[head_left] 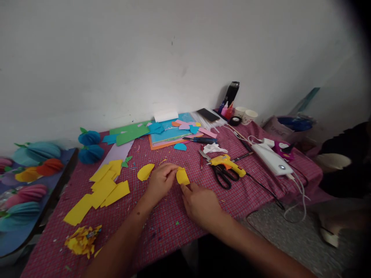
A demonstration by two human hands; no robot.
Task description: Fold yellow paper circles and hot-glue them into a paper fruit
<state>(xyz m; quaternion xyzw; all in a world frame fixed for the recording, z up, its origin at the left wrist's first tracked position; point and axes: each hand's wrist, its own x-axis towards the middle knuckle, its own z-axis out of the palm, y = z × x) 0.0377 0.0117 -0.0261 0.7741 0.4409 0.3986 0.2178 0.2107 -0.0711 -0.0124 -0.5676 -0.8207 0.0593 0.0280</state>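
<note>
Between my two hands is a small yellow paper piece (182, 177) with a rounded edge. The fingers of my left hand (161, 179) are pinched at its upper left edge. My right hand (203, 202) has thumb and fingers closed on its lower edge. Just left of my left hand lies another yellow paper piece, a half-round cutout (145, 172). Farther left, several yellow paper rectangles (104, 189) overlap in a loose pile. Crumpled yellow paper scraps (82, 241) sit near the front left.
On the right lie a yellow glue gun (227, 163), black-handled scissors (224, 177), a red pencil (201, 157) and a white power bank (271, 159) with cables. Coloured paper sheets (133, 133) and a phone (208, 114) lie at the back. Paper pumpkins (37, 153) stand at far left.
</note>
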